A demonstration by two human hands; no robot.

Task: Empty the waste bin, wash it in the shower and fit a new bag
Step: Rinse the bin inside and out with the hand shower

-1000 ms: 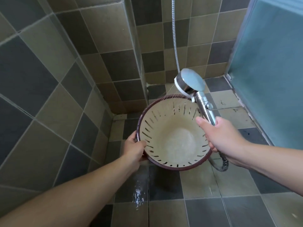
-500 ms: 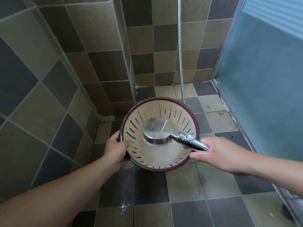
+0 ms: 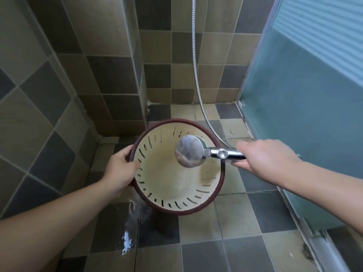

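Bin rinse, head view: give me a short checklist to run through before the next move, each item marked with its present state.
1. Left hand grips the bin rim: ok.
2. Right hand holds the shower head by its handle: ok.
3. Shower head is over the bin's opening: ok.
4. Water drains out: ok, it falls from the bin's lower edge onto the floor.
5. Inside is clean: not ok, brownish stains show on the wall.
6. Hose hangs free of snags: cannot tell, its top is out of view.
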